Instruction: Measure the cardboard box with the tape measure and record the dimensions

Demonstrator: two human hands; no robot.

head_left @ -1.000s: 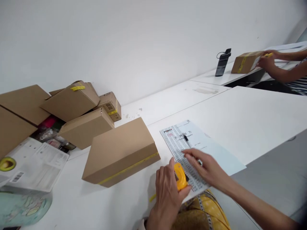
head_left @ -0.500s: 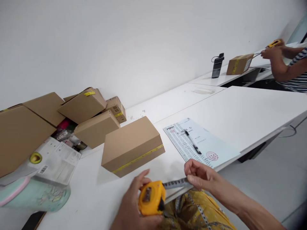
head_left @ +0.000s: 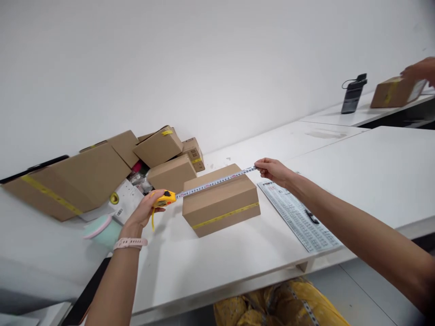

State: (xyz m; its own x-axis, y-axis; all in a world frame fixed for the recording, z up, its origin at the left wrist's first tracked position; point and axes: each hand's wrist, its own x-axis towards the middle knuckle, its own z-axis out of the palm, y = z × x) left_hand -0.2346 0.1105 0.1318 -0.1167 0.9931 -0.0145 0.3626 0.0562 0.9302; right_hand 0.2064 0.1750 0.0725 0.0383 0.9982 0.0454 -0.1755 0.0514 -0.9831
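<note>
My left hand [head_left: 148,209] is closed around the yellow case of a tape measure [head_left: 164,199], left of a brown cardboard box [head_left: 220,201]. The blade [head_left: 214,183] is drawn out to the right over the top of the box, along its length. At the far end, beyond the box's right side, my right hand [head_left: 272,170] pinches the blade's tip. A strip of yellow tape runs along the box's front face. To the right lies a printed booklet [head_left: 288,213], with a pen [head_left: 311,216] on it, partly hidden by my right forearm.
Several cardboard boxes [head_left: 158,147] are piled at the left against the wall. A mint-green cup [head_left: 103,233] and a white package [head_left: 129,197] stand near them. Far right are a dark bottle [head_left: 353,95], another taped box [head_left: 390,93] and a co-worker's hand [head_left: 419,71].
Both hands have moved from the table's front edge up over the box and farther apart. More blade is out, now spanning the box top. The co-worker's hand is now at their box.
</note>
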